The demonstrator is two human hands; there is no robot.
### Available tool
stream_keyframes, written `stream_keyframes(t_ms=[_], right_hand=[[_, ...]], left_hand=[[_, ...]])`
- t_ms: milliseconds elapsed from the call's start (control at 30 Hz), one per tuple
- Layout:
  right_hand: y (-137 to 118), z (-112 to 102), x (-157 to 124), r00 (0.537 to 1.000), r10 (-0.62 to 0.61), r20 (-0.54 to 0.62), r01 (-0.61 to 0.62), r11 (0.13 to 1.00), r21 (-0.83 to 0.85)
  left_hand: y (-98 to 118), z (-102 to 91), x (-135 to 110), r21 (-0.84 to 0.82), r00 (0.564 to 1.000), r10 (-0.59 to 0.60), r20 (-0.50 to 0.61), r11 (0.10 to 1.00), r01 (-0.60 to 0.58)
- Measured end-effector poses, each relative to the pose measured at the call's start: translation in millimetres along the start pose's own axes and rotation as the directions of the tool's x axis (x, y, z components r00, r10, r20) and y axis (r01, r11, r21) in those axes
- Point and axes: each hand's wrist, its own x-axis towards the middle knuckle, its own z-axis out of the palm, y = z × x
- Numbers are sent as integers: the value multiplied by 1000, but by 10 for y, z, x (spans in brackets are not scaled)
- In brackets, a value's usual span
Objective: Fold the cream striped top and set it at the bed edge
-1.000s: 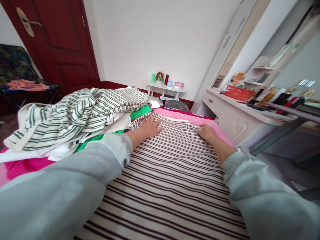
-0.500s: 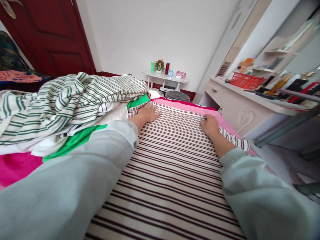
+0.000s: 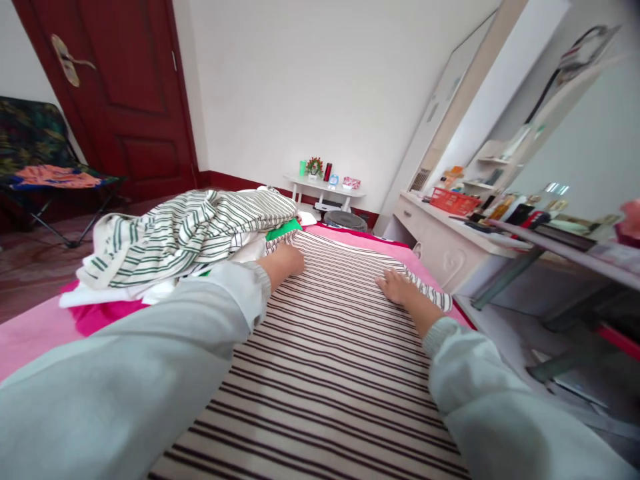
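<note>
A white shirt [image 3: 325,347] with dark stripes lies spread flat before me, its far edge away from me and a sleeve [image 3: 433,293] sticking out at the right. My left hand [image 3: 289,260] is at its far left corner, fingers curled down on the cloth by the left sleeve [image 3: 283,241]; the fingertips are hidden. Near the far right corner, my right hand [image 3: 397,287] rests on the fabric with its fingers stretched out. To the left of the shirt is a heap of clothes, topped by a green-striped white garment [image 3: 200,230].
Pink bedding [image 3: 33,340] lies underneath. At the right stands a pale dresser [image 3: 445,247] with a red basket [image 3: 454,200], beside a grey metal frame [image 3: 507,277]. A low white table [image 3: 325,187] is by the far wall. A folding chair [image 3: 35,133] stands near the dark red door [image 3: 125,87].
My left hand has gone from lying flat to curled fingers at the shirt's corner. My right hand has spread its fingers on the cloth. The view has tilted up.
</note>
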Motion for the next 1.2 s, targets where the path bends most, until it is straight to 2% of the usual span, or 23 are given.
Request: stream_keyframes(t_ms=[100,200,267,333,433,567,700,900,1000,1067,1133,1200], right_hand=[[-234,-214,-349,998,56,8,-56,998,-26],[-548,-289,-744,989,11,-149,-8,1000,18],[-678,-213,-1003,974,-50,-219,68,995,72],[-683,-67,-1219,979,-87,-184,107,989,100],[-523,146,-1413,992,-34,-121,45,995,86],[-360,235,-1479,988,59,-141,-47,995,84],[-375,228,-1472,980,92,-174,-75,992,97],[-376,251,-1445,979,87,-184,-62,988,139],[-287,192,-1438,965,51,-258,-7,986,168],[-157,134,-1424,929,93,-359,-25,982,189],[18,87,-1391,855,231,-464,-153,968,201],[201,60,-1338,783,376,-496,-311,927,211]], left_hand=[[199,-100,-243,12,999,-12,47,1000,11],[403,-63,-555,-24,999,39,4,999,-39],[472,62,-774,-51,997,69,-42,996,-72],[461,230,-966,-64,995,56,-85,996,-61],[353,444,-1151,-75,989,-14,-145,997,3],[258,527,-1221,-94,984,-62,-166,994,46],[261,534,-1208,-107,980,-78,-181,993,59],[264,560,-1192,-102,974,-84,-208,993,64],[275,543,-1199,-107,976,-90,-196,992,70],[284,538,-1202,-111,976,-93,-197,991,72],[292,540,-1203,-111,975,-95,-202,991,74],[298,545,-1205,-109,974,-95,-207,991,73]])
